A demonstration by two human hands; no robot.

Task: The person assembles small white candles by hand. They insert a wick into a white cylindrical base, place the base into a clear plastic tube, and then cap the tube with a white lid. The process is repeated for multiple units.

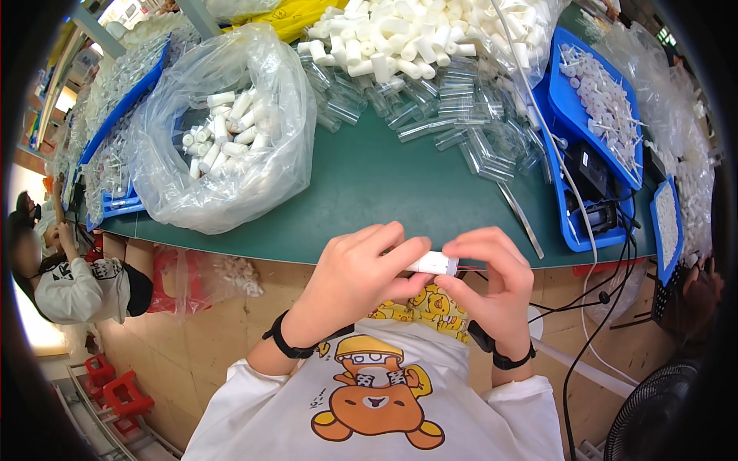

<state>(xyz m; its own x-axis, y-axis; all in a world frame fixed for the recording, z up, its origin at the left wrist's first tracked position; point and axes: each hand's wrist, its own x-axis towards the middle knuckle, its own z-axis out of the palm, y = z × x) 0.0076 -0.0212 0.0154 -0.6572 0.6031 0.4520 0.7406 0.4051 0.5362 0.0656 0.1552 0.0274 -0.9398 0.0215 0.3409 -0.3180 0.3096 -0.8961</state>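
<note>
Small white cylindrical tube [432, 263]: short, matte, with a darker ring at its right end; lying level, held in the air just in front of the green table's [369, 192] near edge. Left hand [354, 280]: thumb and forefinger closed on the tube's left part, hiding that end. Right hand [492, 280]: fingertips pinched at the tube's right end, where a thin red piece, too small to identify, pokes out beside them. Beyond the fingers: loose clear plastic tubes [461, 115], heaped white tubes [400, 38]. Up and left of the left hand: clear plastic bag [223, 131] of white tubes. Right of the right hand: blue trays [584, 115], contents indistinct. At the left edge: another person [77, 284], partly cut off.
</note>
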